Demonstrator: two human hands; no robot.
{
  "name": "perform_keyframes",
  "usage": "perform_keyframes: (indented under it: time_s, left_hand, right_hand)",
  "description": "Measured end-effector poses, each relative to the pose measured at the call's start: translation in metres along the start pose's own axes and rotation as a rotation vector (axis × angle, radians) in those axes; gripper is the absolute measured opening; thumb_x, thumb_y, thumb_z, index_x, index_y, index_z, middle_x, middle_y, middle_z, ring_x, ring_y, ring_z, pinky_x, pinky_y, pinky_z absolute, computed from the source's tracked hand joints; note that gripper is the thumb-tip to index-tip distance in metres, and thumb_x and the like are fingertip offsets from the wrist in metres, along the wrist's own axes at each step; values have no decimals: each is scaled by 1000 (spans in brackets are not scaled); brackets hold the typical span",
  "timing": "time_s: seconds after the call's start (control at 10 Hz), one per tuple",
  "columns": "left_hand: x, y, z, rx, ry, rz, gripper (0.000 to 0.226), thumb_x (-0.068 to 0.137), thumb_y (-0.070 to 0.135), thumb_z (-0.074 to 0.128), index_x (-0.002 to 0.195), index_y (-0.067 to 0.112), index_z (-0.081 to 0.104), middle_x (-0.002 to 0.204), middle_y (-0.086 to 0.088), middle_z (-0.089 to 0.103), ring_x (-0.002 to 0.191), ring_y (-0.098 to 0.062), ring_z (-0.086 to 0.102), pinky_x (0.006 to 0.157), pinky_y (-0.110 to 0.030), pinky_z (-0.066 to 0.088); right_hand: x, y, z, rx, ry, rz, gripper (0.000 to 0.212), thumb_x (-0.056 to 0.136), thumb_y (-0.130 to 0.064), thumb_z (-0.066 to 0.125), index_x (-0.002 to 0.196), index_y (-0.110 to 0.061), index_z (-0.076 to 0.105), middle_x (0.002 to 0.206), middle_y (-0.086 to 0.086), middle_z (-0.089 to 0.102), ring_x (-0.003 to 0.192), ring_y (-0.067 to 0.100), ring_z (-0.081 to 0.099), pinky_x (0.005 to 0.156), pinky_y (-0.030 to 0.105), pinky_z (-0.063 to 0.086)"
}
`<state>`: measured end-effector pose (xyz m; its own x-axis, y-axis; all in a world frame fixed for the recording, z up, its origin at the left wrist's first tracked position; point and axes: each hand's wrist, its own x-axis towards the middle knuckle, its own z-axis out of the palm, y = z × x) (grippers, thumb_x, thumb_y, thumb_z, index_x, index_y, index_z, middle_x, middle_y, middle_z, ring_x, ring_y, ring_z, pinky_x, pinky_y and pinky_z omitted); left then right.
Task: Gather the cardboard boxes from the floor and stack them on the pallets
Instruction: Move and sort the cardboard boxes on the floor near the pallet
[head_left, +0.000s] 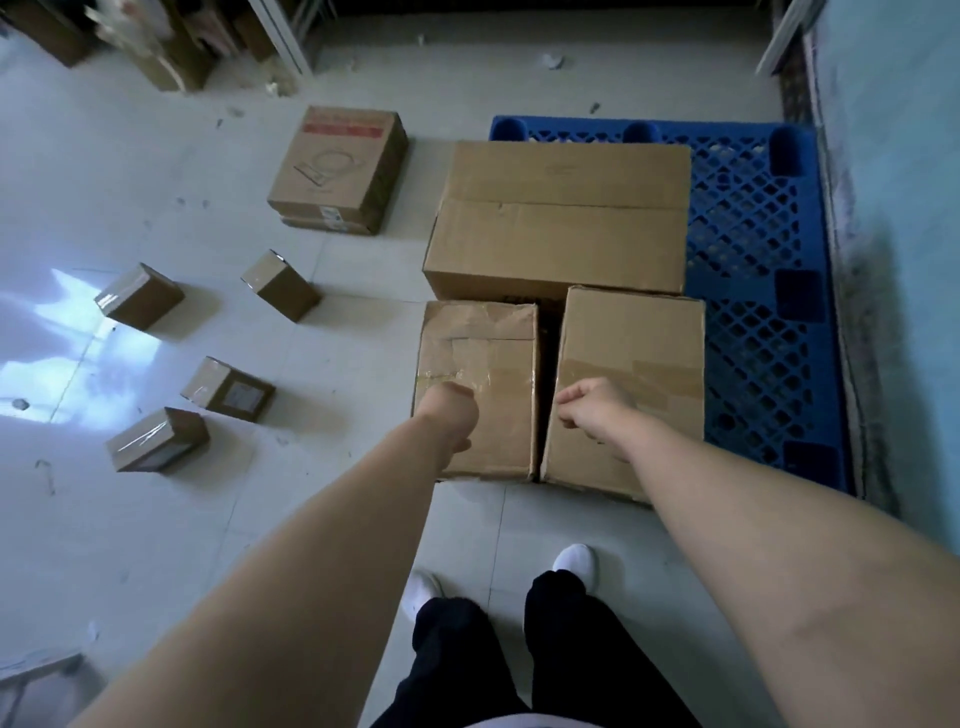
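Note:
A blue plastic pallet (753, 234) lies on the floor at the right. On it rest a large cardboard box (561, 218) at the back and two medium taped boxes in front, the left one (488, 338) and the right one (639, 332). My left hand (449, 415) hovers over the left medium box near its left edge, fingers curled downward and mostly hidden. My right hand (587, 410) is above the right medium box with loosely curled fingers, holding nothing. Several small boxes, one of them (140, 304), lie on the floor at the left.
A flat box with a red stripe (337, 171) lies on the tiled floor left of the pallet. More cartons (171, 57) stand by the back left wall. A teal wall (904, 260) borders the pallet's right side. My feet stand just before the pallet.

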<state>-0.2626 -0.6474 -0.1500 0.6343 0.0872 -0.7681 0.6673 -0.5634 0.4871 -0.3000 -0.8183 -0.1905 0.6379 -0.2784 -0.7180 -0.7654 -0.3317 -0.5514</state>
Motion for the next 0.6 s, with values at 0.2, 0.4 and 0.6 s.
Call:
perform_keyframes:
  time_s: [0.2, 0.4, 0.6]
  left_hand:
    - [-3, -42, -80, -25, 49, 47, 40, 94, -3, 42, 132, 3, 53, 114, -13, 58, 91, -24, 54, 84, -40, 56]
    - [-3, -99, -195, -69, 95, 54, 40, 95, -3, 42, 134, 3, 51, 132, -17, 56, 93, -22, 53, 66, -29, 53]
    - [11, -147, -308, -67, 145, 69, 40, 96, -2, 42, 134, 4, 52, 126, -16, 58, 93, -22, 53, 69, -29, 53]
  right_hand:
    - [-24, -50, 68, -91, -50, -83, 17, 87, -8, 64, 79, -23, 66, 102, 5, 70, 100, 22, 66, 82, 28, 52]
    - [-54, -120, 172, -115, -87, -162, 17, 86, -7, 64, 79, -23, 66, 93, 1, 66, 96, 21, 66, 67, 22, 46]
    - [-73, -181, 286, -66, -139, -200, 15, 84, -5, 65, 78, -19, 67, 85, 7, 72, 79, 18, 66, 65, 25, 53]
